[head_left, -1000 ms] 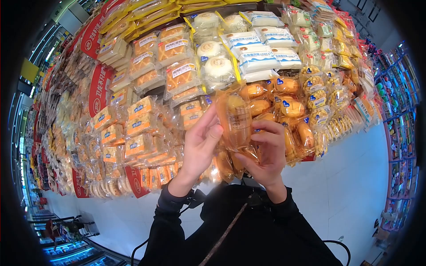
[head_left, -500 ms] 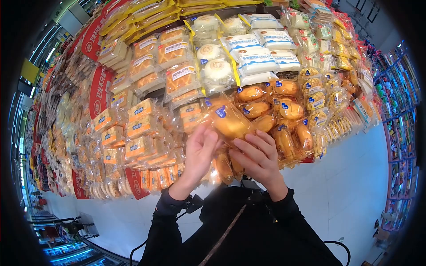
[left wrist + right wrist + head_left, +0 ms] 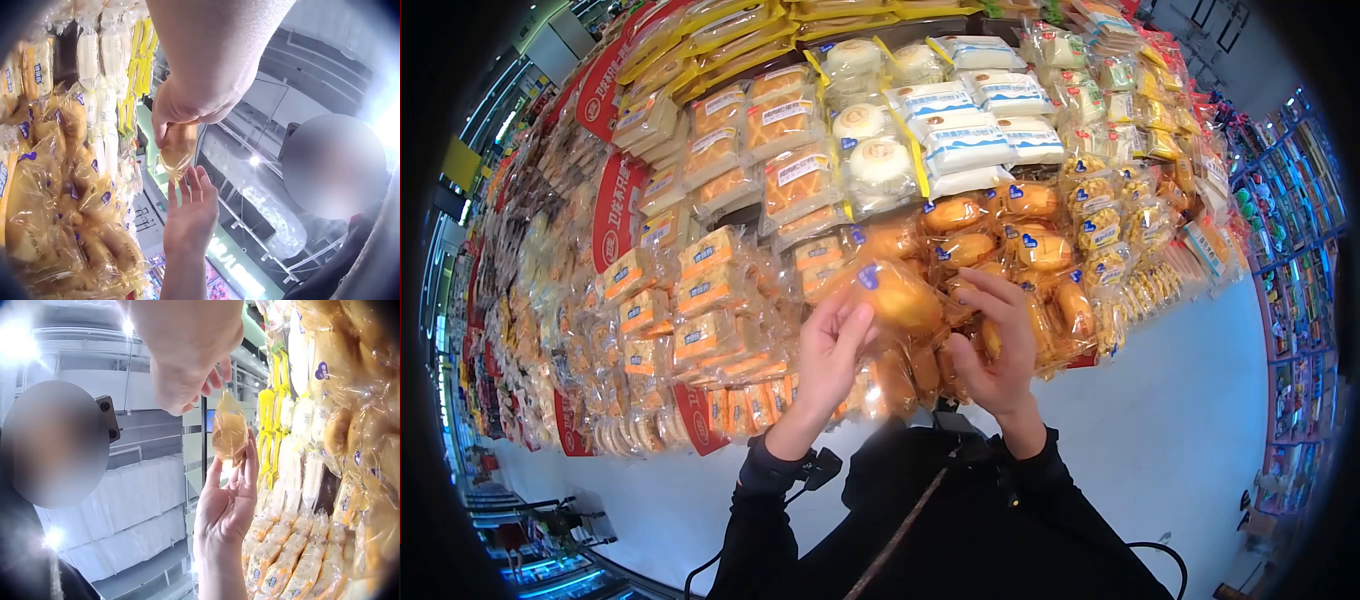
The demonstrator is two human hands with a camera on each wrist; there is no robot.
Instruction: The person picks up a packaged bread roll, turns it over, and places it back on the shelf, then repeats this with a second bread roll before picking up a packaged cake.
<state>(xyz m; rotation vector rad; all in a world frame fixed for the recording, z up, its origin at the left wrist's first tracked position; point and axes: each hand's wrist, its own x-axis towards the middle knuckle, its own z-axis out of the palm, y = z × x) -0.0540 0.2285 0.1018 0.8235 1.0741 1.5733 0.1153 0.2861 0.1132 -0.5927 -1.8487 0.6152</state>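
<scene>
My left hand [image 3: 832, 350] pinches a plastic-wrapped bread roll [image 3: 903, 297] at its left end, thumb on the near side. The roll is golden, in a clear amber wrapper with a blue heart-shaped label facing up. In the left wrist view the wrapped roll [image 3: 179, 149] hangs below the gripping fingers. To its right, my right hand [image 3: 1002, 352] holds nothing, its fingers spread and slightly bent. The right wrist view shows the right hand [image 3: 194, 362] above the wrapper's tip, with the left hand [image 3: 226, 509] supporting the roll from below.
Below the hands are piles of similar wrapped rolls [image 3: 1040, 247]. Orange-labelled cake packs [image 3: 705, 290] lie to the left, white-packaged bread [image 3: 970, 140] and round white buns [image 3: 880, 160] farther back. Pale floor [image 3: 1170, 410] borders the display, with shelves [image 3: 1300, 300] at right.
A second ago both hands held the roll upright with its printed back showing. It has been turned so the blue label faces up, and the right hand has come off it.
</scene>
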